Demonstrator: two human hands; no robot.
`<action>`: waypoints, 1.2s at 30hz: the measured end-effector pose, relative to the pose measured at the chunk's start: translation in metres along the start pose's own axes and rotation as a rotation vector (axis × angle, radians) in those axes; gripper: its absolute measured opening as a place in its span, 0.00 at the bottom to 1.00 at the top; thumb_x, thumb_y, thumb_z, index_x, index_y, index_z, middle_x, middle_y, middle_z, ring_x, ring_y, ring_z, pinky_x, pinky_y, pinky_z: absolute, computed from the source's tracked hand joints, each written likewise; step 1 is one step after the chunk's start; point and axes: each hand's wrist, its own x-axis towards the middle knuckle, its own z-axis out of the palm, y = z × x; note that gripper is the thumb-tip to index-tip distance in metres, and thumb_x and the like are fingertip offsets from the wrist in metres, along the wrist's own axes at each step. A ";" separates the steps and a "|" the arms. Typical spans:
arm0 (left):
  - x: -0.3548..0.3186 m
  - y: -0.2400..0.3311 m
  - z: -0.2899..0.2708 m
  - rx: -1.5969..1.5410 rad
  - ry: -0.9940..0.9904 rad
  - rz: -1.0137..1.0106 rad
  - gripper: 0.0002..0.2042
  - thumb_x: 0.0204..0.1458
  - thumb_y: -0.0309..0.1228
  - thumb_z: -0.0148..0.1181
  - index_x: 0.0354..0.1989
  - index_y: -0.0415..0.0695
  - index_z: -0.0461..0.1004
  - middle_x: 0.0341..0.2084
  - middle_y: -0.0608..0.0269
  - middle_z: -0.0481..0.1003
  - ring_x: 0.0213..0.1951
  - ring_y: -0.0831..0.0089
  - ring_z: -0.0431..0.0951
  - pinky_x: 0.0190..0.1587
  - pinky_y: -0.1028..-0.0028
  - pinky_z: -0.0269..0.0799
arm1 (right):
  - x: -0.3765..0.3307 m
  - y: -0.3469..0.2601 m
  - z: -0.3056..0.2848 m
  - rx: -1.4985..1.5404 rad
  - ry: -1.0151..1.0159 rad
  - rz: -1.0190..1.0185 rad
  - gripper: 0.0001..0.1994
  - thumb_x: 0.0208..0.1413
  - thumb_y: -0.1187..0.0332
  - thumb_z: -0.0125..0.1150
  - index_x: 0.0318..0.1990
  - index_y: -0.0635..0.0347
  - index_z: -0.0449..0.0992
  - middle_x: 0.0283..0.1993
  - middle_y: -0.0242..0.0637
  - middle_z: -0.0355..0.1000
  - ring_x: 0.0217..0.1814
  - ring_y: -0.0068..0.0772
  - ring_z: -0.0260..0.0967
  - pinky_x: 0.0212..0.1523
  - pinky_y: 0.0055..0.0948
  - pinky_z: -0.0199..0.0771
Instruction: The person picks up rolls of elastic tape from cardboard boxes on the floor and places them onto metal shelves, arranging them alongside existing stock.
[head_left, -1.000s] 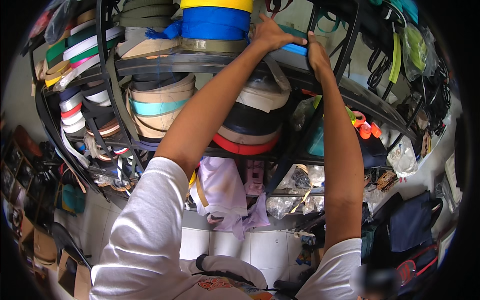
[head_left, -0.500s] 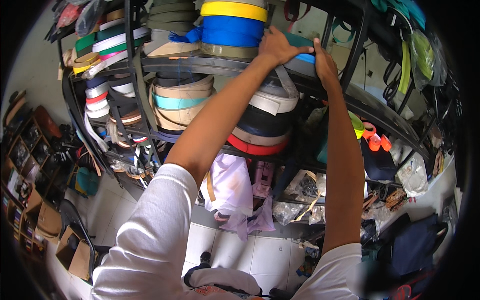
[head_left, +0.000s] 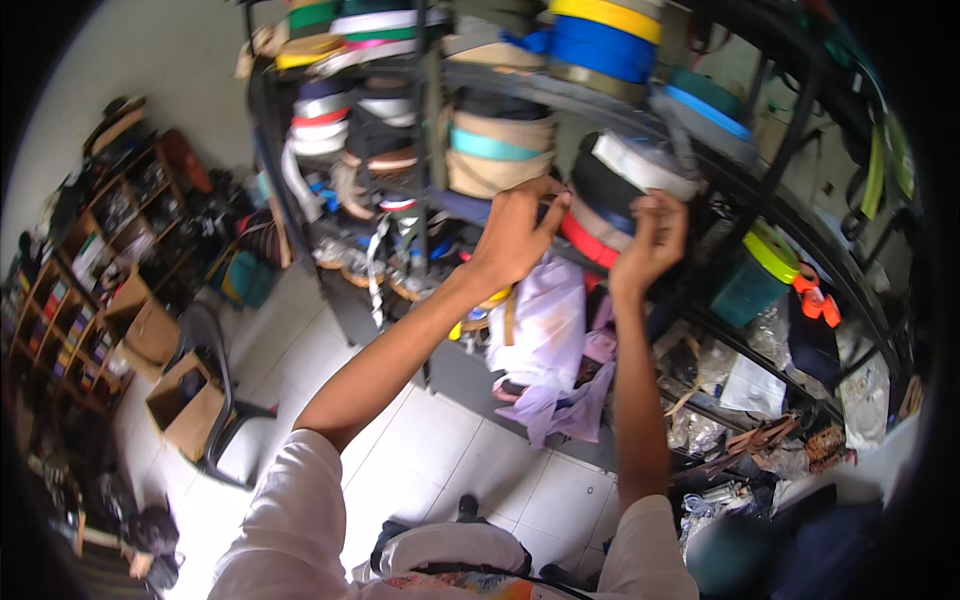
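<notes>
A black metal rack (head_left: 770,215) holds stacked rolls of webbing tape: a blue and yellow roll (head_left: 600,40) on top, tan and teal rolls (head_left: 495,150) lower, and black, white and red rolls (head_left: 610,190) in front of my hands. My left hand (head_left: 515,235) and my right hand (head_left: 650,230) are raised side by side at the middle shelf, fingers pinched. A grey strap (head_left: 686,150) hangs from the grey and blue roll (head_left: 705,115) above toward my right fingers. The stretch between my hands is hard to make out against the black roll.
A teal tub with a lime lid (head_left: 750,280) stands right of my hands. Pale purple cloth (head_left: 550,340) hangs below them. Cardboard boxes (head_left: 185,400) and a black chair (head_left: 215,380) stand on the tiled floor at left, beside cluttered wooden shelves (head_left: 90,270).
Both hands have come down from the top shelf's grey and blue roll to the middle shelf, drawing closer to me. The view has tilted down and shows more floor.
</notes>
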 end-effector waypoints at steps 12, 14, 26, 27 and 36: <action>-0.438 -0.043 -0.342 0.217 0.629 -0.729 0.11 0.58 0.28 0.51 0.45 0.34 0.72 0.37 0.54 0.78 0.36 0.68 0.79 0.36 0.72 0.75 | -0.489 -0.220 0.217 0.387 -1.255 0.887 0.11 0.56 0.70 0.55 0.46 0.63 0.74 0.42 0.38 0.76 0.42 0.30 0.74 0.39 0.27 0.72; -0.522 -0.014 -0.395 0.269 0.742 -0.826 0.13 0.58 0.29 0.51 0.48 0.36 0.71 0.40 0.54 0.77 0.38 0.68 0.78 0.38 0.72 0.74 | -0.552 -0.292 0.234 0.483 -1.441 0.984 0.12 0.56 0.71 0.55 0.47 0.63 0.74 0.41 0.35 0.76 0.42 0.27 0.74 0.38 0.25 0.72; -0.750 0.041 -0.597 0.272 1.067 -0.950 0.16 0.55 0.23 0.52 0.54 0.38 0.68 0.47 0.56 0.74 0.44 0.70 0.76 0.43 0.72 0.74 | -0.781 -0.489 0.333 0.728 -1.898 0.988 0.18 0.56 0.76 0.53 0.55 0.64 0.69 0.50 0.36 0.72 0.42 0.23 0.72 0.35 0.20 0.74; -0.763 0.032 -0.617 0.279 1.063 -0.953 0.17 0.55 0.24 0.52 0.54 0.38 0.68 0.48 0.56 0.74 0.44 0.70 0.76 0.44 0.72 0.74 | -0.799 -0.496 0.346 0.736 -1.903 0.986 0.18 0.56 0.76 0.53 0.55 0.64 0.69 0.51 0.37 0.71 0.42 0.22 0.72 0.35 0.21 0.74; -0.811 0.028 -0.834 0.398 1.092 -1.049 0.21 0.56 0.28 0.54 0.58 0.37 0.63 0.52 0.51 0.72 0.43 0.62 0.79 0.44 0.69 0.76 | -0.951 -0.595 0.516 0.864 -2.013 0.968 0.23 0.51 0.80 0.53 0.56 0.59 0.68 0.53 0.35 0.68 0.40 0.24 0.70 0.33 0.21 0.72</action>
